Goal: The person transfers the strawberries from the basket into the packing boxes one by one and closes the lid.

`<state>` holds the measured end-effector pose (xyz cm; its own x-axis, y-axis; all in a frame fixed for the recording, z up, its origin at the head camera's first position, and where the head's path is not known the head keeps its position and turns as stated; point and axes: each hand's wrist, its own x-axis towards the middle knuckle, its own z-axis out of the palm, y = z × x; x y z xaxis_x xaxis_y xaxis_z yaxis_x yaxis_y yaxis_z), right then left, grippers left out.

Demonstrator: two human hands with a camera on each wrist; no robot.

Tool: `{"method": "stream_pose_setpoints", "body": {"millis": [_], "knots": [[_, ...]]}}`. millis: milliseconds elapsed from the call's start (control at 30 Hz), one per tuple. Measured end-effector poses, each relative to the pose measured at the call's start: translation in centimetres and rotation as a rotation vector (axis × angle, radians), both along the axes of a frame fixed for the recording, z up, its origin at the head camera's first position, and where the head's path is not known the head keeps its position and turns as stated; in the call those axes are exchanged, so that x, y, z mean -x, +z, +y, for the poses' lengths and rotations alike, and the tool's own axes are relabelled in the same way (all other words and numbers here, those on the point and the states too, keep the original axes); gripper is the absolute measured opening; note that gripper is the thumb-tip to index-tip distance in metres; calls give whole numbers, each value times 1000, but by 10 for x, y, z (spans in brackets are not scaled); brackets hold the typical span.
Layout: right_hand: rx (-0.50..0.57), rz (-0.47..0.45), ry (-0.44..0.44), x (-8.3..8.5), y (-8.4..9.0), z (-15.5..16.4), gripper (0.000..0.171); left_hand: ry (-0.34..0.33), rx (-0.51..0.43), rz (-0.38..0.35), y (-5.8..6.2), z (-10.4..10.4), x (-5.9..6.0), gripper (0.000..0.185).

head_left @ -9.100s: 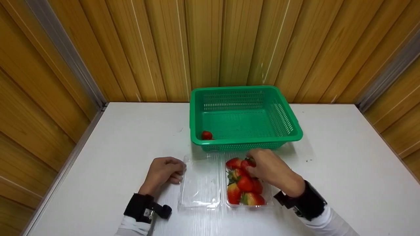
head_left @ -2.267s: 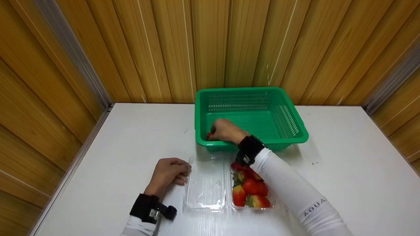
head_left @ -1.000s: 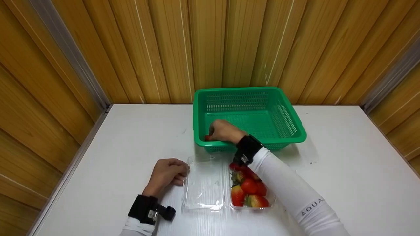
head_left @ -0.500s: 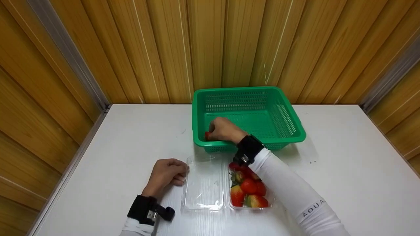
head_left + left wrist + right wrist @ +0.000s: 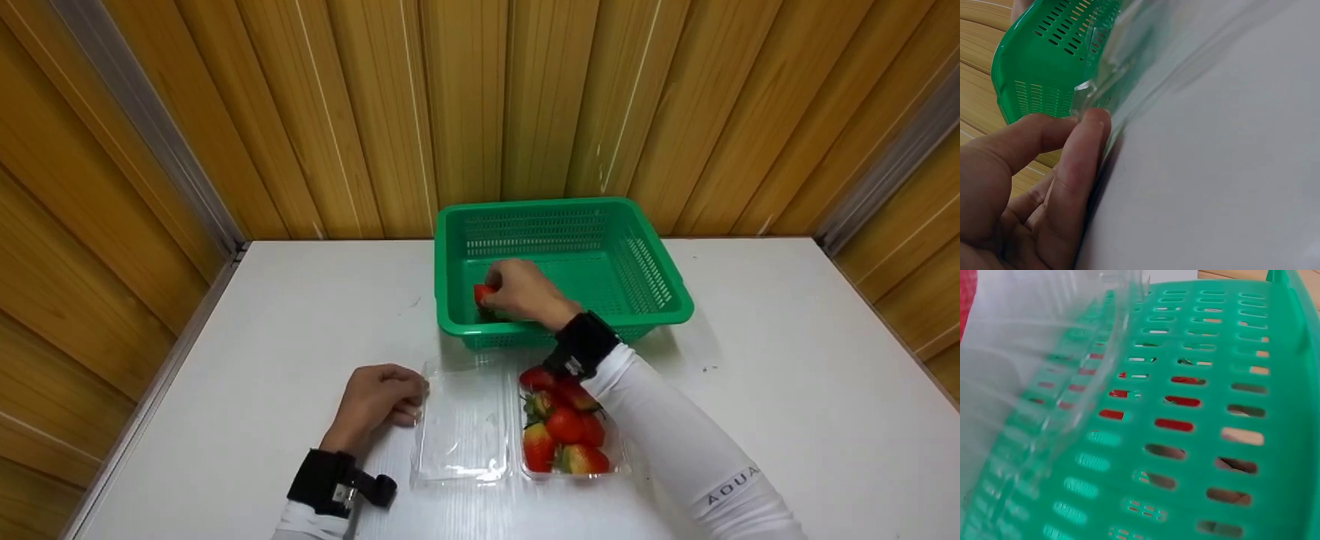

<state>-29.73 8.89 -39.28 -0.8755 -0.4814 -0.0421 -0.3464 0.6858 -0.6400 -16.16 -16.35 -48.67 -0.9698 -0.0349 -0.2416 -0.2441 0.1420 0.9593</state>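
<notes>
My right hand point(image 5: 501, 294) reaches into the near left corner of the green basket point(image 5: 652, 296) and pinches a red strawberry point(image 5: 481, 292) just above the basket floor. Through the basket wall point(image 5: 1224, 410) in the right wrist view, red shows behind the slots. My left hand point(image 5: 405, 403) lies on the white table and its curled fingers point(image 5: 1075, 169) pinch the left edge of the open clear lid point(image 5: 459, 427). The clamshell's tray point(image 5: 616, 456) beside it holds several strawberries point(image 5: 564, 435). My right forearm crosses over that tray's far end.
The white table point(image 5: 787, 390) is boxed in by wooden panel walls at the back and both sides. The basket stands against the back wall. Clear plastic point(image 5: 1033, 354) lies close to the basket's front wall.
My right hand has risen slightly and shifted right inside the basket corner, with the strawberry at its fingertips. The left hand has stayed on the lid edge.
</notes>
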Motion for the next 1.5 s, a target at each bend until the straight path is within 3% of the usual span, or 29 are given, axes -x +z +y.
{"method": "stream_pose_setpoints", "body": {"millis": [267,1033,1500], "knots": [[56,69,-11,-6,2,13,25,5,-10,8,0,-1,1,16],[120,77,-57,-22,13,41,29,-7,-4,7,1,-3,0,17],[189,71,-72,-41,23,57,29,-4,0,2,1,-2,0,17]]}}
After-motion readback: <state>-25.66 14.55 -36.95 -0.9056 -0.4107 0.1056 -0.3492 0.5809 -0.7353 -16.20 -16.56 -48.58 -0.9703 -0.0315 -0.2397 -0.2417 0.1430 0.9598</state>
